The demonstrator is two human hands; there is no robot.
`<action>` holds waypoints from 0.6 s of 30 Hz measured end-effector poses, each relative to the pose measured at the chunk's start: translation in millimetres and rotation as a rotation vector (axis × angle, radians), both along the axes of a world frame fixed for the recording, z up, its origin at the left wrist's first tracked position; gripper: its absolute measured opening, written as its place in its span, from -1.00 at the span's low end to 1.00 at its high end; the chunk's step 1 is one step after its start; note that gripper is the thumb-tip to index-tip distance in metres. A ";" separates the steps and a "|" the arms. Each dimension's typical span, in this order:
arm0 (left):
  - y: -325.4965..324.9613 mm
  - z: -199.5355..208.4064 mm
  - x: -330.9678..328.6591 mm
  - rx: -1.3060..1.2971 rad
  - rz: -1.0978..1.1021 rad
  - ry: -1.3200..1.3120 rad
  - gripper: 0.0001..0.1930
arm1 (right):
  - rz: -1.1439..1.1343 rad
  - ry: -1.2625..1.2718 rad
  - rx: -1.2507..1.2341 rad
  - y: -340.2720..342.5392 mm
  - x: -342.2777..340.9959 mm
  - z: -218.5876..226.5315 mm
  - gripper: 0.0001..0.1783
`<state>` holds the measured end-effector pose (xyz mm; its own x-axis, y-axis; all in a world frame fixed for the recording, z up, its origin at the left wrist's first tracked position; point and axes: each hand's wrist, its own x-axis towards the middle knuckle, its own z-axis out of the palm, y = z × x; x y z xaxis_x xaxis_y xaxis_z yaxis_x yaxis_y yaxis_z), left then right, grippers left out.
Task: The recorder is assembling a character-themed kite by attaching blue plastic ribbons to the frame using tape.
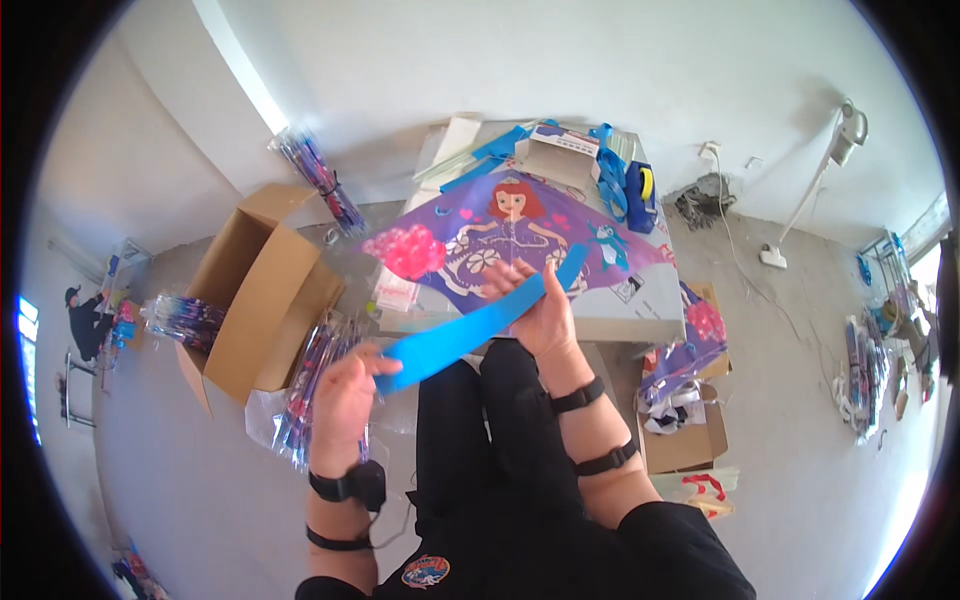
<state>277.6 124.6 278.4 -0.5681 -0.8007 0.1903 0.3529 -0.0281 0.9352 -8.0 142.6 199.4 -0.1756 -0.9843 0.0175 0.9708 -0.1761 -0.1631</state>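
A long, flat blue ribbon [450, 338] stretches slantwise between my hands, above my lap and the near table edge. Its lower left end is pinched in the fingers of my left hand [345, 398]. My right hand [545, 318] grips the ribbon near its upper right end, which crosses the palm, with the fingers curled around it. Just beyond, a purple diamond-shaped kite [510, 225], printed with a red-haired figure in a gown and pink flowers, lies spread on the table [645, 305]. The ribbon's right tip overlaps the kite in this view.
At the table's back are a small open box [558, 155], loose blue ribbons [610, 180] and a blue tape dispenser [642, 190]. Large cardboard box [265, 300] and bagged kite bundles [320, 375] are left. Another carton [690, 440] sits right. A stick vacuum [815, 190] leans on the wall.
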 end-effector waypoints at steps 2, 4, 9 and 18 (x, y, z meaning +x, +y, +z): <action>32.4 -10.1 12.5 0.139 0.103 -0.197 -0.67 | -0.208 0.055 0.249 9.7 -11.0 -13.2 -0.66; 58.0 -11.4 28.0 0.160 0.121 -0.304 -0.68 | -0.267 0.073 0.321 29.3 -26.8 -22.7 -0.73; 84.1 -36.3 71.6 0.222 0.119 -0.673 -0.67 | -0.495 0.218 0.432 81.5 -26.0 -10.7 -0.79; 84.2 -51.8 37.3 -0.475 0.297 -0.721 -0.75 | 0.089 0.871 0.140 129.8 47.6 58.8 -0.78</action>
